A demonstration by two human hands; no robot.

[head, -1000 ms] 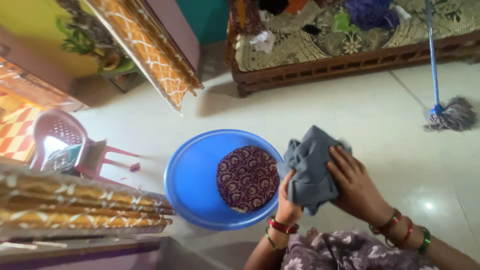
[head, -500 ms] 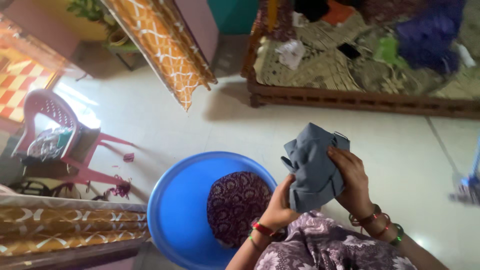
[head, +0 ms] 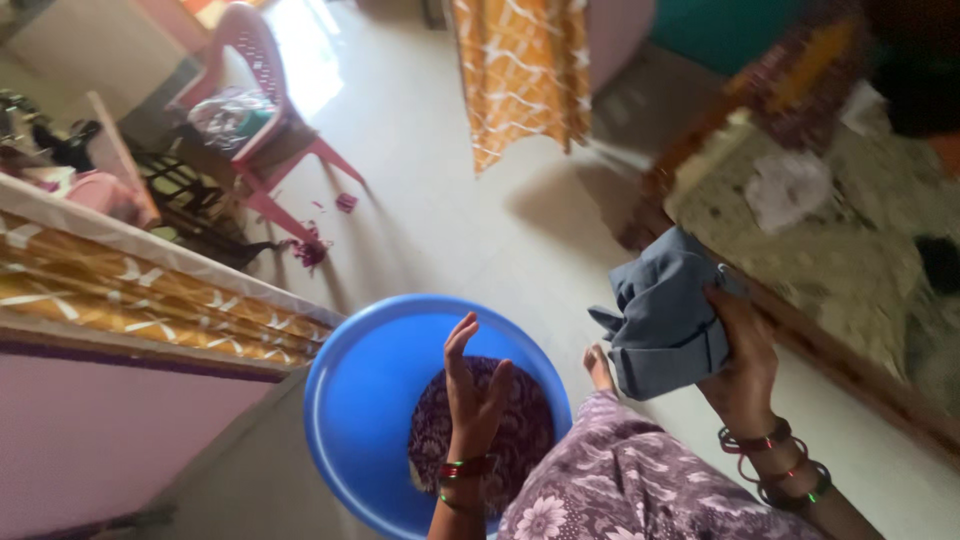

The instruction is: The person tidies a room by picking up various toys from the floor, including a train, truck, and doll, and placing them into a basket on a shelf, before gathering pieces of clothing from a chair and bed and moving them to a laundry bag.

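My right hand (head: 742, 365) grips a bunched grey cloth (head: 665, 315) and holds it up above the floor, to the right of a round blue tub (head: 350, 400). My left hand (head: 472, 392) is open with its fingers spread and holds nothing. It hovers over the maroon patterned cloth (head: 520, 440) that lies inside the tub. Both wrists wear red and green bangles. A purple floral garment (head: 625, 480) covers my lap at the bottom, and a bare foot (head: 598, 368) shows beside the tub.
A pink plastic chair (head: 255, 95) with clothes on it stands at the upper left. An orange patterned curtain (head: 520, 70) hangs at the top. A wooden cot (head: 800, 250) with a patterned mattress runs along the right. A gold-striped edge (head: 140, 290) lies at the left.
My left hand has let go of the grey cloth and dropped over the tub, open. My right hand alone holds the cloth. The view has swung to the left.
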